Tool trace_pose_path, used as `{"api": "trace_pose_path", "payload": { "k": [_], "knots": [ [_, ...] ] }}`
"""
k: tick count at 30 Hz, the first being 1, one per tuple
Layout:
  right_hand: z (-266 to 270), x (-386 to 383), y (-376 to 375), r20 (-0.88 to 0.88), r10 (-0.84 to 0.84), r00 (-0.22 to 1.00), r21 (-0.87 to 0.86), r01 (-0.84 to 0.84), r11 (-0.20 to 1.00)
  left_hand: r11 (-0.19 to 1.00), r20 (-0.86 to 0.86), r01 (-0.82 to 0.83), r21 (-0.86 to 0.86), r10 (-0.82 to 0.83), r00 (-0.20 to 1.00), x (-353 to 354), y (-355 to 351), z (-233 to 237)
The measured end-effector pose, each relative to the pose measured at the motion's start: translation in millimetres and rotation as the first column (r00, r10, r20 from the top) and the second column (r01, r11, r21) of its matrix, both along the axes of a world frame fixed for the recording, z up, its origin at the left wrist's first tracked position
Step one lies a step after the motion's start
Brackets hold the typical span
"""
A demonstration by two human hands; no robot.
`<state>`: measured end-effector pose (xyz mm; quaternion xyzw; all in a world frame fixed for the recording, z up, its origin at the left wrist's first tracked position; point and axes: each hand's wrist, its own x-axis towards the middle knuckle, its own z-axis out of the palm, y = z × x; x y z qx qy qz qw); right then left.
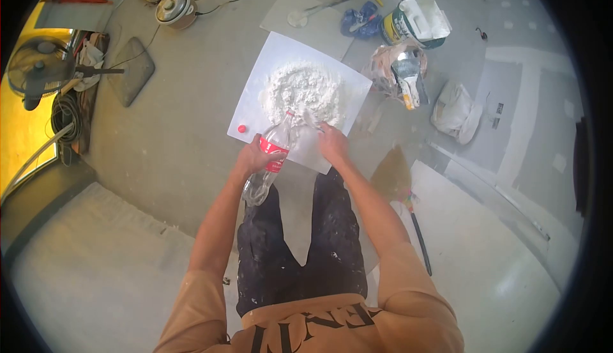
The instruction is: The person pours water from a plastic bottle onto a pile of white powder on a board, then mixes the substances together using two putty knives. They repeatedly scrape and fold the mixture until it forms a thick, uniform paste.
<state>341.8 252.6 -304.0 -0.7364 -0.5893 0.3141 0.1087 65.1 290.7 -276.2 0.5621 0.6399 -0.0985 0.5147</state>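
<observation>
A clear plastic bottle [260, 184] with a red label is held by my left hand [257, 156], its fingers wrapped round the label. The uncapped neck points away from me and lies at the near edge of a heap of white powder [303, 84]. That heap rests on a white square board [252, 107]. A red cap [242, 129] sits near the board's left corner. My right hand [332, 143] is closed at the near right side of the powder, beside the bottle neck; what its fingers hold is too small to make out.
A broom [393, 174] lies to the right of my legs. Beyond the board are a bucket [418, 24], a blue bag [361, 21] and a trowel in plastic [408, 75]. A rice cooker [175, 9] and a fan [41, 69] stand at the left.
</observation>
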Motion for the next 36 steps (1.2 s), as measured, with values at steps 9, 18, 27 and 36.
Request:
{"api": "trace_pose_path", "payload": {
  "k": [9, 18, 27, 36],
  "knots": [
    [-6, -2, 79, -0.024, -0.183, 0.983, 0.060, 0.184, 0.981, 1.000, 0.002, -0.011, 0.000, 0.011, 1.000, -2, -1, 0],
    [5, 2, 3, -0.049, -0.094, 0.994, 0.150, 0.100, 0.984, 1.000, -0.030, -0.007, -0.027, 0.006, 1.000, -3, 0, -5],
    [-29, -10, -83, -0.441, -0.480, 0.758, -0.201, 0.438, 0.876, 1.000, -0.042, 0.020, -0.023, -0.021, 0.999, -1, 0, 14],
    [-8, -48, 5, -0.242, -0.293, 0.925, -0.115, 0.272, 0.955, 0.989, 0.105, -0.082, 0.126, 0.069, 0.992, -4, -15, 20]
  ]
}}
